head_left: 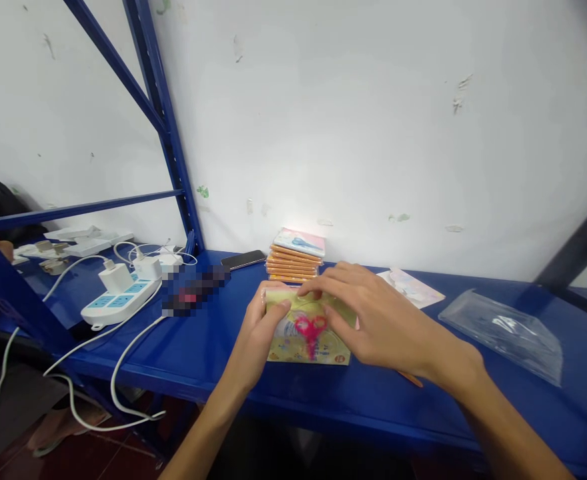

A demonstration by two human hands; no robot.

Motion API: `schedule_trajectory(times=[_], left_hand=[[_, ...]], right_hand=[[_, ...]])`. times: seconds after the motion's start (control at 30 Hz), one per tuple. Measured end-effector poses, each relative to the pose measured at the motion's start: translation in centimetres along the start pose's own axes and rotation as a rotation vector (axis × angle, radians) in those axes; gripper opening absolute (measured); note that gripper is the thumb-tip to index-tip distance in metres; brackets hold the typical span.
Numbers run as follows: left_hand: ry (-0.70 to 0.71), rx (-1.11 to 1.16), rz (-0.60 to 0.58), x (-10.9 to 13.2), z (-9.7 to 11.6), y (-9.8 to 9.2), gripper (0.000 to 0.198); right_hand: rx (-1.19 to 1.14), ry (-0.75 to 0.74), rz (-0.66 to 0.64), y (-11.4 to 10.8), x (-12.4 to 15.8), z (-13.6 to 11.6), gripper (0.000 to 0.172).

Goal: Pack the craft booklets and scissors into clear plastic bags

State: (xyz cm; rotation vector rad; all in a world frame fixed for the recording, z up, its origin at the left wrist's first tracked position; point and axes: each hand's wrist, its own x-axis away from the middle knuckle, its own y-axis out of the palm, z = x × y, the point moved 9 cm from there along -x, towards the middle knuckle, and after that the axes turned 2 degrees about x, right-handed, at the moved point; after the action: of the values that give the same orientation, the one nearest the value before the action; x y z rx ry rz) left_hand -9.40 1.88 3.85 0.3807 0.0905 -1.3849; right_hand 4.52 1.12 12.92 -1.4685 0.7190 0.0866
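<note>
A yellow printed packet (pixel 283 352) in clear plastic, with pink child-size scissors (pixel 311 330) showing on its front, is held upright just above the blue table. My left hand (pixel 263 327) pinches its left side, the thumb lying across the front near the top. At the upper right, my right hand (pixel 368 317) grips the top edge with curled fingers and covers that corner. Right behind the packet stands a stack of orange-edged packets (pixel 293 263); the top one (pixel 299 241) is pale with a blue scissors picture.
A clear plastic bag (pixel 503 337) and pastel cards (pixel 413 287) lie to the right. On the left are a phone (pixel 243 259), a blurred-out object (pixel 193 293), a white power strip (pixel 121 303) with cables, and a blue metal post (pixel 168 127).
</note>
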Motion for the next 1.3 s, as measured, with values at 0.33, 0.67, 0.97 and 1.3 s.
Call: schedule_trajectory(times=[0.33, 0.67, 0.97, 1.3], left_hand=[[-0.054, -0.171, -0.143, -0.6, 0.4, -0.3, 0.037], [-0.264, -0.245, -0.141, -1.3, -1.2, -2.8, 0.028], [-0.117, -0.897, -0.185, -3.5, -3.7, -6.5, 0.027], [0.014, -0.974, -0.270, -3.4, -3.5, -4.9, 0.021]], right_hand=[[-0.215, 0.328, 0.032, 1.7, 3.1, 6.9, 0.031], [-0.516, 0.529, 0.083, 5.6, 3.9, 8.5, 0.027], [0.176, 0.382, -0.232, 11.3, 3.1, 6.0, 0.026], [0.285, 0.341, -0.241, 11.8, 2.8, 5.8, 0.022]])
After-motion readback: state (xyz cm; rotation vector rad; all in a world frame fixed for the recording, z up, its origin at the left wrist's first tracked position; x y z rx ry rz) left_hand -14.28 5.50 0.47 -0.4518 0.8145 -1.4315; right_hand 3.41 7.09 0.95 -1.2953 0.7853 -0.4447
